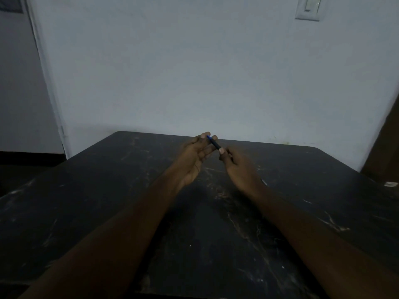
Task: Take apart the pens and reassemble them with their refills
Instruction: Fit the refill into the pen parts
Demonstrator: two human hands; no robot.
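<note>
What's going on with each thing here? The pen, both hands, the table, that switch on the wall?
pen: dark, blue at one end, held in the air between both hands, tilted.
left hand: fingertips pinching the pen's blue end.
right hand: pinching the pen's other end.
table: dark, scratched.
wall switch: position too small to tell.

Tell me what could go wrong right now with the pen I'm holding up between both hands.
Both hands, left hand and right hand, pinch the dark pen only at its ends, above the table. If it separates suddenly, a small part could drop onto the dark, scuffed tabletop and be hard to spot in this dim light.
</note>
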